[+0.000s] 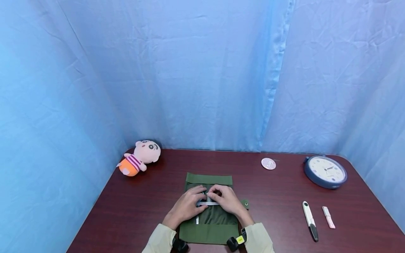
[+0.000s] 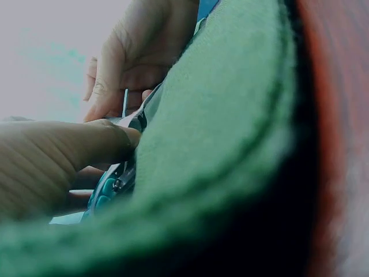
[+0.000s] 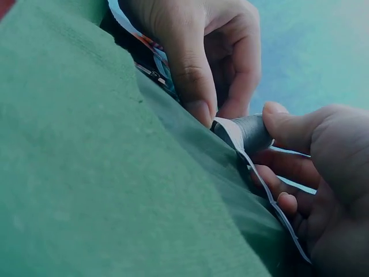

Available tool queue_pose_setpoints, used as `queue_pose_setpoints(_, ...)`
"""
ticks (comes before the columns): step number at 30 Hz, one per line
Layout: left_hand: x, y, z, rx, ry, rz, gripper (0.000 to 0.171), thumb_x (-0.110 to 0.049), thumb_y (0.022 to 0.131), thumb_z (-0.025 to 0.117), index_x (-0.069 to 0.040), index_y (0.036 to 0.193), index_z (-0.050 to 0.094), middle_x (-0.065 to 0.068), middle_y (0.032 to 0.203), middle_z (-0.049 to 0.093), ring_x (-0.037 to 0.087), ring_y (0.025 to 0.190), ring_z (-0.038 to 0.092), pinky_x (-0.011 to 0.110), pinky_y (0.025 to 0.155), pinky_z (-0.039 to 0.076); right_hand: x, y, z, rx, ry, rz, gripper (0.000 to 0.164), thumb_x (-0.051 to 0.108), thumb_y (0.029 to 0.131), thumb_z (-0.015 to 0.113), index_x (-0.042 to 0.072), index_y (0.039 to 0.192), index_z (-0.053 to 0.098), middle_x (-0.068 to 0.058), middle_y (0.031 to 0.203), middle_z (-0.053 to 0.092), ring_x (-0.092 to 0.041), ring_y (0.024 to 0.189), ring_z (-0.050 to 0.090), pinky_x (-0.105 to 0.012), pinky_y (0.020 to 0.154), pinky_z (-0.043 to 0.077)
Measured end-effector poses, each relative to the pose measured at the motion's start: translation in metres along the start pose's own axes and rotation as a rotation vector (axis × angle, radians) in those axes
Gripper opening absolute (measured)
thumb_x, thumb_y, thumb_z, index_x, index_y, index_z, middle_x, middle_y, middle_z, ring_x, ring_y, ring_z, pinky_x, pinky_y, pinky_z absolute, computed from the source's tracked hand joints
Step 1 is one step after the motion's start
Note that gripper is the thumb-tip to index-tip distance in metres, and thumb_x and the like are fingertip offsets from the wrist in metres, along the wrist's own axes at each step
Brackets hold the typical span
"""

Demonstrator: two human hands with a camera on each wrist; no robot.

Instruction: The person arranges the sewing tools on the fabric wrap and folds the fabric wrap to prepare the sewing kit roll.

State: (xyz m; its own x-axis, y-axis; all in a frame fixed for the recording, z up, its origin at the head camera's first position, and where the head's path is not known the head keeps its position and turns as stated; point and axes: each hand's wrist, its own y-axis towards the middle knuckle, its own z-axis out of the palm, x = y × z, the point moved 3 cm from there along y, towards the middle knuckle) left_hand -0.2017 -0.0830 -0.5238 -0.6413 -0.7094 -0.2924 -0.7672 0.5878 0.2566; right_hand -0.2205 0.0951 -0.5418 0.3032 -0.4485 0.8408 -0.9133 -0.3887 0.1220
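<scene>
A green cloth roll-up case (image 1: 209,233) lies unfolded on the table, with a white elastic strap (image 1: 209,203) across its inside. My right hand (image 1: 228,201) holds a small grey cylinder (image 3: 253,133), its thumb on the cylinder's outer end. The cylinder's other end sits at the strap, which bows up around it in the right wrist view. From the other side my left hand (image 1: 189,204) pinches the strap edge beside the cylinder. Under the left fingers, a teal item with metal parts (image 2: 105,190) lies in the case, partly hidden.
A plush doll (image 1: 139,160) lies at the back left. A round pinkish disc (image 1: 268,163) is at the back, with a blue-rimmed clock (image 1: 326,171) farther right. A white-and-black handled tool (image 1: 310,220) and a small pink-and-white stick (image 1: 328,217) lie on the right.
</scene>
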Motion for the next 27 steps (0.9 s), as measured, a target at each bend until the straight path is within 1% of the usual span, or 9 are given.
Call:
queue_pose_setpoints(6, 0.0, -0.0011, 0.0007, -0.016, -0.005, 0.014, 0.02, -0.028, 0.089, 0.077, -0.015, 0.103, 0.078, 0.009, 0.133, 0.067, 0.026, 0.13, 0.061, 0.038, 0.107, 0.051, -0.0013, -0.0004, -0.0001, -0.039, 0.002, 0.015, 0.013, 0.031, 0.098, 0.064, 0.021, 0.095, 0.073, 0.001, 0.085, 0.069, -0.001, 0.067, 0.053, -0.02, 0.063, 0.045)
queue_pose_setpoints(15, 0.0028, -0.0024, 0.0016, -0.051, -0.066, 0.021, 0.017, -0.026, 0.089, 0.076, -0.015, 0.103, 0.077, 0.011, 0.133, 0.067, 0.026, 0.128, 0.062, 0.039, 0.104, 0.054, -0.0024, -0.0002, 0.0019, -0.074, -0.058, -0.012, 0.014, 0.033, 0.097, 0.065, 0.023, 0.092, 0.073, 0.005, 0.077, 0.065, 0.0, 0.062, 0.048, -0.02, 0.06, 0.042)
queue_pose_setpoints(18, 0.0043, -0.002, 0.0026, -0.051, -0.082, 0.019, 0.017, -0.026, 0.091, 0.075, -0.015, 0.105, 0.076, 0.01, 0.133, 0.067, 0.026, 0.128, 0.062, 0.039, 0.104, 0.054, -0.0029, -0.0008, 0.0024, -0.085, -0.059, -0.013, 0.014, 0.034, 0.098, 0.064, 0.023, 0.093, 0.072, 0.005, 0.081, 0.066, 0.0, 0.064, 0.049, -0.02, 0.061, 0.043)
queue_pose_setpoints(23, 0.0054, -0.0018, 0.0033, -0.05, -0.09, 0.013, 0.024, -0.026, 0.091, 0.074, -0.014, 0.112, 0.074, 0.009, 0.133, 0.067, 0.025, 0.128, 0.062, 0.039, 0.104, 0.054, -0.003, -0.0024, 0.0014, -0.102, -0.054, -0.011, 0.012, 0.029, 0.099, 0.063, 0.022, 0.096, 0.073, 0.004, 0.09, 0.068, 0.0, 0.07, 0.052, -0.02, 0.065, 0.044)
queue_pose_setpoints(27, 0.0048, -0.0022, 0.0031, -0.047, -0.087, 0.002, 0.029, -0.028, 0.09, 0.075, -0.013, 0.115, 0.073, 0.008, 0.133, 0.067, 0.024, 0.128, 0.062, 0.038, 0.104, 0.053, -0.0027, -0.0025, 0.0011, -0.099, -0.061, -0.008, 0.013, 0.028, 0.099, 0.063, 0.021, 0.097, 0.074, 0.003, 0.088, 0.071, 0.002, 0.068, 0.052, -0.019, 0.064, 0.044)
